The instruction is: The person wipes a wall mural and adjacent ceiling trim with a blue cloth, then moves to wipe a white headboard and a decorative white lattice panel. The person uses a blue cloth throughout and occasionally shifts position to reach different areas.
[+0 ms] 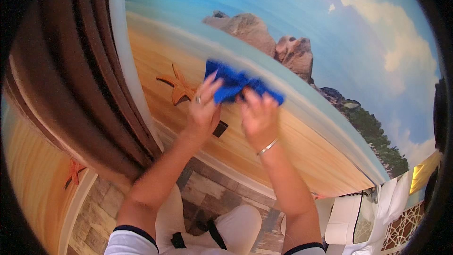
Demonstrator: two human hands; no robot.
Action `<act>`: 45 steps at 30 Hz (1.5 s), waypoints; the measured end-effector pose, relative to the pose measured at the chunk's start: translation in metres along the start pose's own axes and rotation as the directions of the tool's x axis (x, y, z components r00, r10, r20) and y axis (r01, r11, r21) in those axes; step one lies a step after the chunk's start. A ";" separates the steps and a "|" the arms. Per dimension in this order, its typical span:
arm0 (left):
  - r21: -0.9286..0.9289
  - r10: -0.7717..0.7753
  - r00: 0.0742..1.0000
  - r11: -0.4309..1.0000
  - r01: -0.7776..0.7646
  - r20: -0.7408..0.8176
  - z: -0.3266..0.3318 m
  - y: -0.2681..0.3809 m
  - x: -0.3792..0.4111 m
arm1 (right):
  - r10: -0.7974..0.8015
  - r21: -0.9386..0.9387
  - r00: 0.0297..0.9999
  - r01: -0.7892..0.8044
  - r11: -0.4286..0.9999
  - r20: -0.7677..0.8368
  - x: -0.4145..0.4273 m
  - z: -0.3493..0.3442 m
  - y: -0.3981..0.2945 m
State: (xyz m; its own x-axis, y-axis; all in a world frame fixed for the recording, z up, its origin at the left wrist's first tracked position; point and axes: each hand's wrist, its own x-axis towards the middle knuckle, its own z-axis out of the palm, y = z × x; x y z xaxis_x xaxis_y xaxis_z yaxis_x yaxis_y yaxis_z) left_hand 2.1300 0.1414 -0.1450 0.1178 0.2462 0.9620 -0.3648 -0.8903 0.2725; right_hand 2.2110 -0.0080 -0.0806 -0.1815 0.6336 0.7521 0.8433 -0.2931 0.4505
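Observation:
A blue cloth (226,81), blurred and crumpled, hangs between my two hands in front of a wall with a printed beach mural (226,42). My left hand (205,109), with a ring on one finger, grips the cloth's left part. The right part is held by my right hand (260,113); a silver bracelet circles that wrist. Behind my left hand is a printed orange starfish (178,85). A dark rectangular wall plate (220,129) shows between my forearms. Whether the cloth touches the wall, I cannot tell.
Brown curtains (81,78) hang at the left beside a white vertical edge (122,42). Plank-patterned flooring (205,187) lies below, around my legs. At lower right stand a white cabinet-like unit (343,216) with a dark edge, white fabric (391,198) and a patterned lattice (403,226).

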 end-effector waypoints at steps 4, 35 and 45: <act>0.124 0.192 0.956 0.978 -0.167 -0.224 -0.005 -0.004 0.123 | 0.050 -0.147 0.960 -0.094 0.985 -0.274 0.106 -0.017 0.028; -0.070 -0.058 0.975 0.997 0.044 -0.215 0.025 0.026 0.102 | -0.121 0.005 0.984 0.123 0.992 -0.129 0.077 -0.026 0.044; 0.066 0.378 0.895 0.925 -0.374 -0.236 0.115 0.107 0.180 | -0.054 -0.321 0.937 -0.063 0.945 -0.345 0.062 -0.125 0.153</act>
State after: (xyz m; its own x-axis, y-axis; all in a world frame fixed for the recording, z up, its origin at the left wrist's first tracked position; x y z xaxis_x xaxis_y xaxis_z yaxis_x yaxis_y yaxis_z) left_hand 2.2183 0.0465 0.0551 -0.2505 -0.0260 0.9678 -0.3211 -0.9408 -0.1083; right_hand 2.2656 -0.1028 0.0952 -0.3905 0.3628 0.8461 0.6462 -0.5466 0.5326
